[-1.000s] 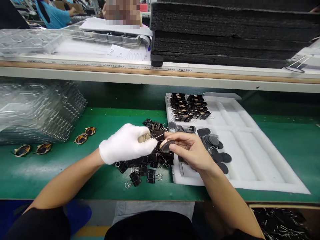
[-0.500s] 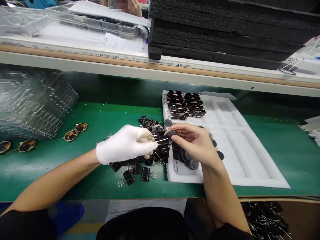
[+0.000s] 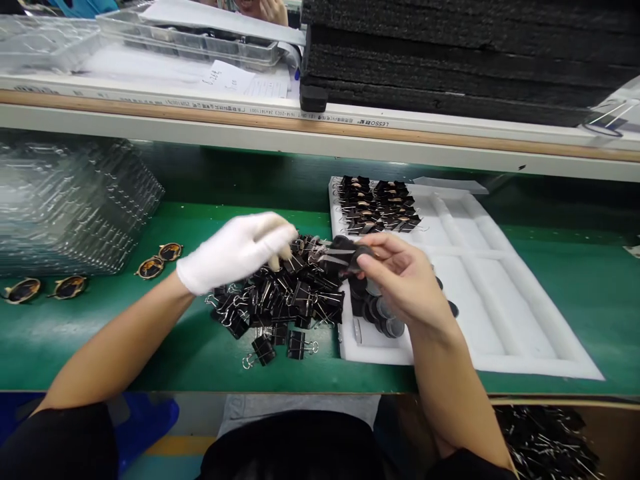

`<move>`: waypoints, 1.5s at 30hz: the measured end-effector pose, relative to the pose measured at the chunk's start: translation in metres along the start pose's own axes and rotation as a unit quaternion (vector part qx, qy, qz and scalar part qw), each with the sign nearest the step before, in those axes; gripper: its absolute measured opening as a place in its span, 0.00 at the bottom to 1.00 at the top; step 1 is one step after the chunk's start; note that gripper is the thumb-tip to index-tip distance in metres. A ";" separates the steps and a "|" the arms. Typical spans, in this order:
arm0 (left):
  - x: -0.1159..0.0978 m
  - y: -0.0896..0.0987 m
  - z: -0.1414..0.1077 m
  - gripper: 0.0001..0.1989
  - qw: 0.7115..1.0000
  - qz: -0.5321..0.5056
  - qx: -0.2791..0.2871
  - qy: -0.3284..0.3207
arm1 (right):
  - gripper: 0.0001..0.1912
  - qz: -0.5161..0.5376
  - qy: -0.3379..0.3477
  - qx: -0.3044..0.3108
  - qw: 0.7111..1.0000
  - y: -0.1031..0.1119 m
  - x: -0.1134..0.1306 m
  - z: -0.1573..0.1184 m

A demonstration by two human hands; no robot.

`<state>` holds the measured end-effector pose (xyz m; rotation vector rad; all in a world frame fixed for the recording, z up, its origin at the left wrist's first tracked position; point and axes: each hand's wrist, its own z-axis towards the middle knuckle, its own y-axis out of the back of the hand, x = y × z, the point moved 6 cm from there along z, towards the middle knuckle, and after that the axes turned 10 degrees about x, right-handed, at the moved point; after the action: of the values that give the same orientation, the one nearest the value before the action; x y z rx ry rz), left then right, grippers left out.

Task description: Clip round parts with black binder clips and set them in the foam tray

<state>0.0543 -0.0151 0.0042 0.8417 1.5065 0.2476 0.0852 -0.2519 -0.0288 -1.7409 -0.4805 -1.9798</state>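
In my bare right hand [image 3: 407, 280], a dark round disc is pinched between thumb and fingers, with a black binder clip [image 3: 334, 261] on its left side; motion blurs it. My left hand [image 3: 237, 250], in a white glove, is at the upper left of a heap of black binder clips [image 3: 270, 297]. Its fingers point down and are apart, with nothing visible in them. Beneath my right hand, several dark round discs [image 3: 377, 310] lie on the white foam tray [image 3: 480, 300]. At the tray's far left stand two rows of clips [image 3: 375, 203] clamped onto pieces.
Round-framed sunglasses [image 3: 160, 260] lie on the green table [image 3: 150, 353] at the left, before stacked clear plastic trays [image 3: 75, 207]. A shelf edge [image 3: 260, 127] crosses behind, bearing black foam sheets [image 3: 450, 67]. More clips fill a box [image 3: 550, 440] below the table's right side.
My left hand has let go of the binder clip and moved up and left over the heap. The clip stays with the disc in my right hand, which has shifted slightly right.
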 end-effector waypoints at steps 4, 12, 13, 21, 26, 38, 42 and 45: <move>0.026 0.022 0.015 0.21 0.984 0.153 -0.088 0.014 | 0.15 0.163 -0.074 -0.011 0.984 0.003 -0.012 0.004; 0.042 -0.019 0.036 0.24 0.982 0.187 0.021 0.025 | 0.10 0.226 -0.090 -0.001 0.970 -0.008 -0.017 0.006; 0.040 -0.020 0.036 0.23 0.988 0.153 0.025 0.008 | 0.11 0.226 -0.093 0.001 0.970 -0.009 -0.016 0.005; 0.019 -0.005 0.023 0.20 0.986 0.005 -0.130 -0.106 | 0.18 0.191 -0.152 0.049 0.968 -0.019 -0.022 -0.001; -0.014 -0.013 -0.001 0.17 0.948 0.013 -0.217 -0.234 | 0.16 0.197 -0.121 0.113 0.966 -0.039 -0.025 -0.001; -0.011 -0.013 -0.004 0.28 0.984 0.162 0.016 -0.073 | 0.17 0.062 -0.096 0.174 0.978 -0.040 -0.021 -0.009; -0.008 -0.030 -0.002 0.29 0.987 0.125 0.094 -0.029 | 0.18 0.031 -0.095 0.173 0.980 -0.042 -0.016 -0.009; -0.004 -0.037 -0.002 0.28 0.989 0.080 0.118 -0.021 | 0.16 0.004 -0.091 0.192 0.977 -0.043 -0.012 -0.010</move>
<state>0.0390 -0.0428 -0.0147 1.1533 1.4472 0.1692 0.0549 -0.2202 -0.0404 -1.6726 -0.8546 -1.5952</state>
